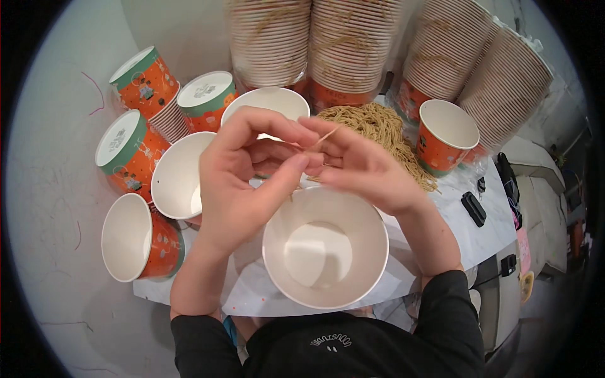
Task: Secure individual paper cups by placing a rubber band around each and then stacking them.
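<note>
Both hands meet in front of me above a large white paper bucket (324, 246), which stands with its mouth facing up. A thin tan strand (329, 134) sticks out from between the fingertips. My left hand (242, 176) is curled, with thumb and fingers pinched together at the strand. My right hand (368, 169) comes in from the other side, its fingertips touching the same spot; motion blurs it slightly. Just behind the right hand lies a heap of similar tan strands (368, 123). Another white-mouthed bucket (271, 101) stands partly hidden behind the left hand.
At the left stand several orange and green buckets (167, 246), some upside down or tilted. Tall wrapped stacks of nested buckets (356, 44) line the back. One upright bucket (435, 148) stands at right. A small black object (474, 209) lies near the table's right edge.
</note>
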### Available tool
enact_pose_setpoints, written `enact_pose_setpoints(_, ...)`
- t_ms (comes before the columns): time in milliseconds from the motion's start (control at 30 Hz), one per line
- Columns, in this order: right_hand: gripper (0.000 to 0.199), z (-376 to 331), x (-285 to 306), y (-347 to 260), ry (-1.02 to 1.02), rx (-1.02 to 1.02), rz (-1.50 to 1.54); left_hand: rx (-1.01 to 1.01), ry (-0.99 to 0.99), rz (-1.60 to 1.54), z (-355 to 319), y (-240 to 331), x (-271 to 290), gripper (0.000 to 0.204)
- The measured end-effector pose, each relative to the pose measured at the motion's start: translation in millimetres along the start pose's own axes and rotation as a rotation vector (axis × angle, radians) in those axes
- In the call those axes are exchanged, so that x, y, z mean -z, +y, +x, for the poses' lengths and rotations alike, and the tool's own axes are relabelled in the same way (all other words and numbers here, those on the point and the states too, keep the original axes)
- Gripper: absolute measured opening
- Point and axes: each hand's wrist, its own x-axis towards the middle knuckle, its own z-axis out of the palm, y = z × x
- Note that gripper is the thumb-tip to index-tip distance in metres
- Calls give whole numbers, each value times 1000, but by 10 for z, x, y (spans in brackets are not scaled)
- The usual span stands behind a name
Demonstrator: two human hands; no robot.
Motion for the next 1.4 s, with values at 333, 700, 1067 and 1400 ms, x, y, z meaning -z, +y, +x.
enact_pose_setpoints(333, 25, -195, 941, -408, 333, 258, 461, 189, -74, 669, 134, -116, 248, 12)
enact_pose_setpoints(700, 26, -238, 470, -521, 480, 256, -189, 117, -264, 1013, 52, -103, 296, 10)
enact_pose_setpoints(1067, 33, -169, 376, -282, 174, 34, -919, 197, -444, 934, 66, -153, 376, 16)
enact_pose_setpoints(1400, 26, -106, 223, -239, -115, -174, -1086, 637, -756, 464, 179, 83, 604, 31)
